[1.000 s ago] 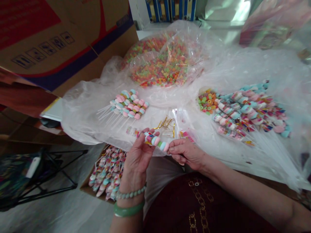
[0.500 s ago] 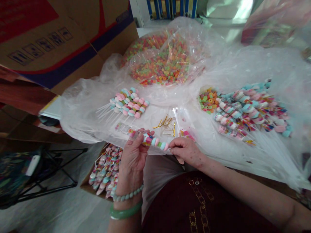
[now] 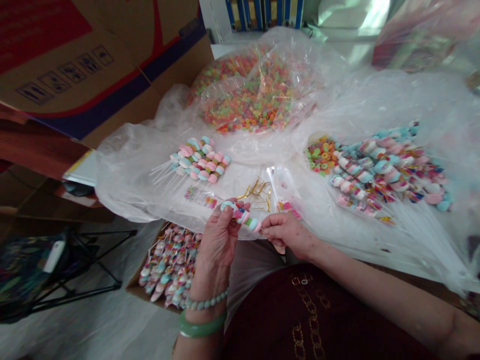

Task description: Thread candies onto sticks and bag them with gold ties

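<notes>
Candy skewer (image 3: 240,215) is up right in front of the person's chest, just over the edge of the table: chunky, soft-looking pastel rings in pink, white and teal, threaded tight together. Left hand (image 3: 217,240) has its fingers curled around the candy end, clamped on, and they hide part of it. Right hand (image 3: 287,232) pinches the other end between thumb and fingers, so you can't really see the stick there. A smooth green bangle (image 3: 202,324) and a strand of round beads (image 3: 207,302) sit on the left wrist.

Just past the hands are thin gold twist ties (image 3: 257,189) and a printed strip (image 3: 198,196) on crinkly clear plastic sheeting (image 3: 127,185). Down left, a cardboard tray (image 3: 133,290) holds packed skewers, hard to make out. Farther off there's a small bundle of skewers (image 3: 198,160), a bigger heap on the right (image 3: 386,170), a clear bag of ring candies (image 3: 251,102), and a printed cardboard box (image 3: 93,65) cut off by the frame.
</notes>
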A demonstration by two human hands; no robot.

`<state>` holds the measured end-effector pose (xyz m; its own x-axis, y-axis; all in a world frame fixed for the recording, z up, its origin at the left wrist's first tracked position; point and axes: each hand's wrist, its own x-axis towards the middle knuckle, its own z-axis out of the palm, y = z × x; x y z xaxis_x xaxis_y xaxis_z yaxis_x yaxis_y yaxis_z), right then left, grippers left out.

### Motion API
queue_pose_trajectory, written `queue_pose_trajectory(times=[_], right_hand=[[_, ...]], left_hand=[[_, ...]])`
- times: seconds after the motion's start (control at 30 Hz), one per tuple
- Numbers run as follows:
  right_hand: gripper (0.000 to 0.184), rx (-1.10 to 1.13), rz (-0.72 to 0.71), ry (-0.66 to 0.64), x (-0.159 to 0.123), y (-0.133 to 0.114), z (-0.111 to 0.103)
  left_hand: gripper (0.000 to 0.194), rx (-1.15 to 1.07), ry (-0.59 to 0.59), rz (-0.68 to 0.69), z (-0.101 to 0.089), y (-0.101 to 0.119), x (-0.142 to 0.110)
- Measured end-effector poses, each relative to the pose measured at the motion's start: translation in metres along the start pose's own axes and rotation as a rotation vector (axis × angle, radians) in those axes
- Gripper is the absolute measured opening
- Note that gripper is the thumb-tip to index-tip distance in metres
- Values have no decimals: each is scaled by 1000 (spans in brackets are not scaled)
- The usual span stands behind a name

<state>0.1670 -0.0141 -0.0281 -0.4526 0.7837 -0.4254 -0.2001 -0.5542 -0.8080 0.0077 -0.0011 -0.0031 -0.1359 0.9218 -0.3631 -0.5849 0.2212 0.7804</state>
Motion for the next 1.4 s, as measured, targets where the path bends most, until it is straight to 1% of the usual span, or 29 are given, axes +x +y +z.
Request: queue_pose_trajectory(times=[0.1, 0.17, 0.27, 0.4, 0.5, 0.57, 0.7, 0.8, 0.87, 0.97, 1.0, 1.07, 1.13, 1.2, 1.3, 1.37, 1.4], right_hand=[[13, 165, 97, -60, -1, -6, 0], [16, 196, 132, -90, -1, -7, 0], [16, 190, 128, -113, -1, -7, -1], [17, 170, 112, -76, -1, -7, -2], [18, 170, 102, -33, -1, -6, -2], [15, 137, 70, -8, 0, -4, 0], [5, -63, -22, 67, 1, 1, 2], [9, -261, -123, 114, 1, 4, 3], [14, -461, -260, 138, 0, 4, 2], [17, -861, -520, 132, -5, 4, 1], [18, -991, -581, 128, -7, 4, 0], [21, -1208, -642, 155, -11, 4, 0], [22, -1361, -674, 213, -13, 5, 0], [23, -1441, -732, 255, -14, 6, 0], [25, -1459, -822, 239, -15, 7, 3], [24, -1393, -801, 200, -15, 7, 4], [23, -1313, -761, 182, -14, 6, 5]], left_hand=[[21, -10, 25, -38, 1, -1, 0], [19, -38, 42, -84, 0, 1, 1], [17, -65, 77, -122, -3, 7, 3], [10, -19, 123, -104, -8, 12, 6], [13, 28, 111, -85, -10, 12, 6], [18, 59, 102, -78, -10, 12, 4], [21, 113, 91, -53, -5, 9, 0], [20, 124, 91, -39, -1, 5, -3], [19, 109, 81, -63, 0, 5, -5], [17, 62, 37, -97, -2, 8, -5], [17, 45, 25, -108, -4, 10, -5], [20, 31, 24, -120, -7, 14, -5], [24, 50, 51, -100, -8, 17, -5], [24, 81, 87, -49, -7, 16, -6], [25, 102, 108, 12, -2, 12, -8], [26, 96, 95, 12, 2, 10, -8], [25, 86, 83, -6, 2, 10, -8]])
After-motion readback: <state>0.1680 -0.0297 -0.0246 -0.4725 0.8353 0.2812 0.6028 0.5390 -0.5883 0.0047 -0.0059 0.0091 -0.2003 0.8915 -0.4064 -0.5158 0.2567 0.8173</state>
